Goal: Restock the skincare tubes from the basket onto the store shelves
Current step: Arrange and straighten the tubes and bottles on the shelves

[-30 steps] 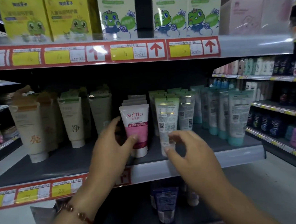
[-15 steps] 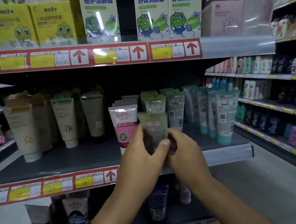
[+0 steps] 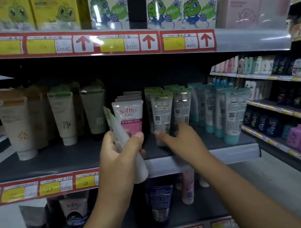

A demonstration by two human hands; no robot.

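Skincare tubes stand in rows on the middle shelf (image 3: 223, 154), and the landmark among them is the pink Softto tube (image 3: 129, 118) at the front of its own row. Left of the Softto tube a bare strip of dark shelf separates it from the pale green tubes (image 3: 94, 112); right of it a narrow gap opens before the clear tubes with green tops (image 3: 162, 112). Below the Softto tube the shelf's front lip with its red and yellow price labels (image 3: 48, 186) marks the edge, and above it the upper shelf leaves dark open room.

One white-and-green tube (image 3: 125, 144) is off the shelf, tilted in front of the Softto tube's lower left. The left hand (image 3: 117, 159) grasps it, thumb and fingers wrapped round its body. The right hand (image 3: 183, 142), right of the Softto tube, reaches with loosely spread fingers to the base of the nearest clear tube, holding nothing.
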